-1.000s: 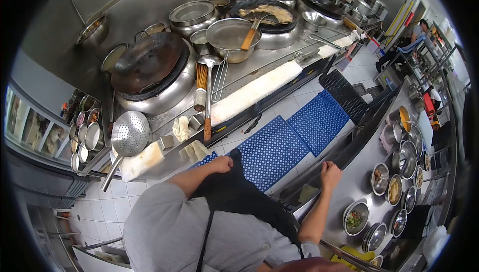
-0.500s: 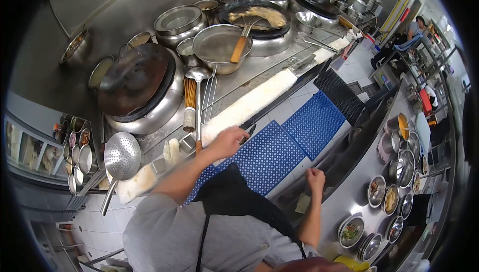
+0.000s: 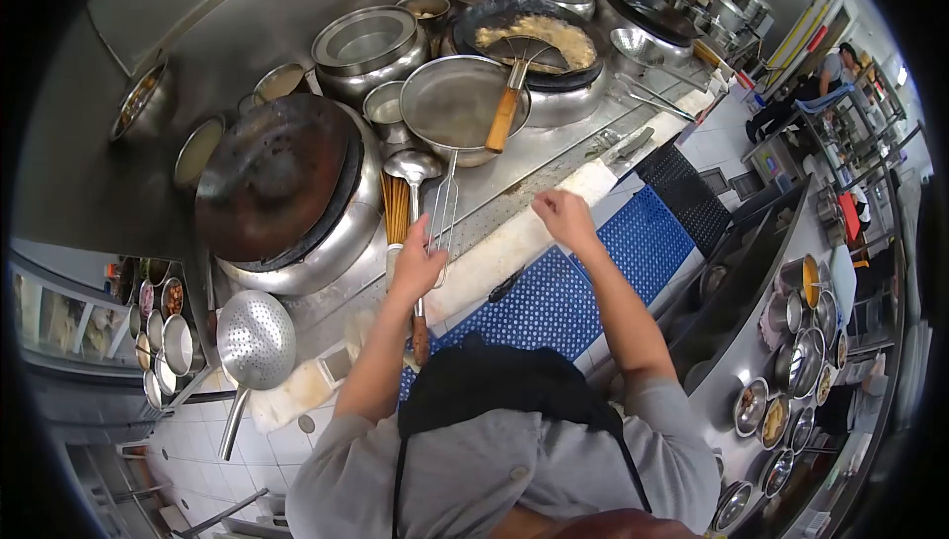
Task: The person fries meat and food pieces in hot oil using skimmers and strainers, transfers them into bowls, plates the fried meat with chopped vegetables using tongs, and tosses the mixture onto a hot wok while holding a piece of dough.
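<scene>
1. Steel ladle (image 3: 414, 164) lay on the stove counter (image 3: 519, 171), its wooden grip end toward the black apron (image 3: 504, 381)
2. My left hand (image 3: 419, 270) was over its shaft — watching remotely, I could not tell whether the fingers had closed
3. My right hand (image 3: 563, 218) was over the white towel (image 3: 484, 267), fingers curled, contents unclear
4. Bamboo brush (image 3: 395, 205) and sieve (image 3: 450, 104) lay beside the ladle — a skimmer (image 3: 504, 119) across the sieve
</scene>
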`<state>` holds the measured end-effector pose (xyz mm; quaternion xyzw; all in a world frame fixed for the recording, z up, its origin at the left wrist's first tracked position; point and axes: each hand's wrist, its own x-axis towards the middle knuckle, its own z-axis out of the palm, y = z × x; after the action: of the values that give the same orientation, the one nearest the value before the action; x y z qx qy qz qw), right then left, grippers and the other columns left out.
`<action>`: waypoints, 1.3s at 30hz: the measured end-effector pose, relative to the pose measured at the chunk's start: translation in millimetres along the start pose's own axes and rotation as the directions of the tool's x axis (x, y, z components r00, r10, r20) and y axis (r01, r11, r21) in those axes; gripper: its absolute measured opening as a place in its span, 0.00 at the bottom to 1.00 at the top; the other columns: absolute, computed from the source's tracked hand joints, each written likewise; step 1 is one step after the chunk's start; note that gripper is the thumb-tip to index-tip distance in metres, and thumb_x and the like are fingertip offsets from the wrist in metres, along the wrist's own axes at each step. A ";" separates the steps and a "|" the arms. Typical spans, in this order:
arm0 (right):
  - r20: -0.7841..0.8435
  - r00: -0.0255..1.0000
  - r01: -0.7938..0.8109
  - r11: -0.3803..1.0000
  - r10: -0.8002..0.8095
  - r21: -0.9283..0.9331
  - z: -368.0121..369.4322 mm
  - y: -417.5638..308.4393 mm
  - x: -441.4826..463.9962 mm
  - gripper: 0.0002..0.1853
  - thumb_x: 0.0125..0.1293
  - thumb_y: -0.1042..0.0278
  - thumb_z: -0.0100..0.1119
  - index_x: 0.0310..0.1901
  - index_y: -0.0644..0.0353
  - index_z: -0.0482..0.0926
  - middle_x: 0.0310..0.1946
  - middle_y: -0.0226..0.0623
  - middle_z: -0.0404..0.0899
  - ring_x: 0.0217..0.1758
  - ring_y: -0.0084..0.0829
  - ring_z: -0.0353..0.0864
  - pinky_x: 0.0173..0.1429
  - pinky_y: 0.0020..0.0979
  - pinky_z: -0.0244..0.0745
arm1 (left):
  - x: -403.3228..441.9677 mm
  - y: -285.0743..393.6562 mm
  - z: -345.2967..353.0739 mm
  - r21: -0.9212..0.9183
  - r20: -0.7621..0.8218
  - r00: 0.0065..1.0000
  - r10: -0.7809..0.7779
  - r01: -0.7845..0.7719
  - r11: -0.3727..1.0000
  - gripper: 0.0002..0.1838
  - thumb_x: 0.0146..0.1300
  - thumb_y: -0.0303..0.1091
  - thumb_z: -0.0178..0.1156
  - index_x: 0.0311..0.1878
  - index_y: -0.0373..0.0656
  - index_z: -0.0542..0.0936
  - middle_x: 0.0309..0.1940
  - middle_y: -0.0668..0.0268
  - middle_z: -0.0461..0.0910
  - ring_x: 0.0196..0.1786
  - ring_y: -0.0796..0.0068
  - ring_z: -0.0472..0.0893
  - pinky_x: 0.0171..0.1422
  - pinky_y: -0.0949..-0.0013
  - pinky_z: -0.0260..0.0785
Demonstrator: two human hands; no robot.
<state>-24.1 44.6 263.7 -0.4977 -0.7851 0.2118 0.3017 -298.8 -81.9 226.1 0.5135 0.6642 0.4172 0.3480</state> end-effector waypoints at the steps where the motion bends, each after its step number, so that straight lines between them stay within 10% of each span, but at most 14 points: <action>1: -0.036 0.999 0.019 1.000 -0.019 -0.001 6.0 -3.1 23.4 0.14 0.61 0.58 0.62 0.35 0.63 0.84 0.28 0.50 0.82 0.33 0.50 0.83 0.42 0.45 0.77 | -1.9 0.6 0.8 -0.180 0.095 0.985 -0.143 0.159 0.971 0.39 0.59 0.29 0.61 0.74 0.40 0.58 0.54 0.49 0.75 0.43 0.59 0.82 0.45 0.62 0.77; 8: -0.085 0.992 -0.116 0.927 0.092 -0.358 48.8 -27.4 149.9 0.22 0.61 0.53 0.64 0.51 0.60 0.78 0.43 0.51 0.83 0.50 0.50 0.83 0.53 0.45 0.78 | 0.5 -23.9 3.1 -0.703 0.454 0.859 -0.237 0.509 0.498 0.32 0.65 0.25 0.54 0.72 0.47 0.60 0.38 0.56 0.82 0.37 0.62 0.85 0.38 0.62 0.81; 17: 0.010 0.962 -0.226 0.812 0.274 -0.538 64.9 -41.5 198.0 0.33 0.55 0.56 0.66 0.57 0.68 0.68 0.45 0.53 0.82 0.48 0.46 0.85 0.51 0.40 0.80 | 7.7 -3.8 9.7 -0.751 0.531 0.831 -0.164 0.551 0.363 0.25 0.73 0.33 0.51 0.72 0.49 0.62 0.38 0.56 0.82 0.35 0.63 0.86 0.39 0.60 0.82; 23: 0.043 0.973 -0.179 0.855 0.228 -0.487 -11.4 -31.3 179.9 0.33 0.54 0.60 0.65 0.57 0.71 0.66 0.45 0.58 0.81 0.46 0.51 0.85 0.52 0.44 0.80 | 23.8 -10.3 -5.3 -0.753 0.403 0.895 -0.193 0.444 0.486 0.17 0.74 0.32 0.48 0.64 0.48 0.67 0.26 0.64 0.76 0.21 0.76 0.75 0.19 0.72 0.67; 27: -0.067 0.987 -0.161 0.853 0.147 -0.497 -15.2 28.8 157.5 0.33 0.54 0.65 0.64 0.59 0.70 0.64 0.41 0.62 0.79 0.43 0.57 0.84 0.49 0.48 0.80 | 12.5 18.4 -12.2 -0.645 0.166 0.933 -0.319 0.347 0.681 0.14 0.75 0.34 0.47 0.61 0.50 0.68 0.22 0.67 0.72 0.16 0.81 0.67 0.16 0.76 0.59; 33: -0.045 0.988 -0.148 0.821 0.148 -0.551 -6.0 48.5 134.1 0.46 0.51 0.69 0.69 0.69 0.72 0.54 0.46 0.61 0.74 0.43 0.53 0.83 0.48 0.44 0.82 | 67.1 44.6 -40.2 -0.368 -0.108 0.982 -0.154 0.105 0.924 0.12 0.76 0.32 0.45 0.58 0.46 0.70 0.19 0.70 0.72 0.14 0.82 0.67 0.15 0.75 0.61; 39: -0.013 0.987 -0.140 0.806 0.162 -0.575 -8.7 56.3 134.1 0.50 0.51 0.69 0.70 0.72 0.72 0.49 0.48 0.60 0.72 0.44 0.50 0.83 0.48 0.41 0.82 | 167.6 92.5 -67.3 0.256 -0.096 0.973 0.210 -0.180 0.950 0.11 0.72 0.31 0.49 0.53 0.40 0.74 0.20 0.57 0.76 0.26 0.63 0.80 0.36 0.58 0.71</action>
<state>-24.6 190.2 269.7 -0.6221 -0.7758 -0.0022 0.1054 -361.1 79.4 332.4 0.5893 0.6766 0.3949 0.1974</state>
